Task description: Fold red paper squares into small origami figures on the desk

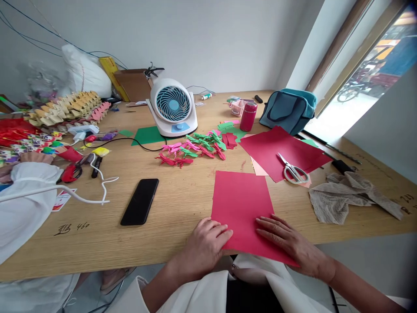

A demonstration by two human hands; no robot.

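Note:
A sheet of red paper (pixel 241 200) lies on the table in front of me, its near edge reaching past the table's front edge. At its left edge my left hand (pixel 208 241) is closed, fingers bent, with the thumb over the paper. Across its right side my right hand (pixel 289 243) lies open, fingers stretched out flat on top; its thumb is hidden. Beyond the sheet to the right, scissors (pixel 293 169) rest on larger red paper (pixel 270 148). Farther back is a pile of pink, green and red folded paper pieces (pixel 195 148).
A black phone (pixel 140 202) lies left of the sheet. Behind stand a white fan (pixel 174 106), a red bottle (pixel 248 116) and a blue bag (pixel 288 111). At right lies a crumpled grey cloth (pixel 339 195). Crafts and a white cable (pixel 78 198) crowd the left.

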